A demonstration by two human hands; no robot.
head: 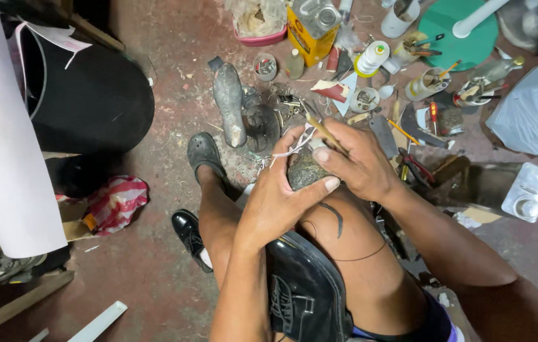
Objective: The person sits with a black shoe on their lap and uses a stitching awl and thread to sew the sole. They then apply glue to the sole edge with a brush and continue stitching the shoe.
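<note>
Black leather shoe [303,291] lies across the person's lap, lower centre of frame. Left hand [278,196] wraps closed around its dark toe end [303,170]. Right hand [360,161] pinches a thin wooden-handled tool [322,128] against that end, fingers together. Metal shoe last [229,104] stands upper centre; yellow can [310,28] and cluttered tins beyond.

A worn reddish-brown concrete floor [155,266] fills the room, stained and littered with scraps. A white roll [3,145] leans at left beside a black drum [91,95]; a green round base [465,38] sits top right.
</note>
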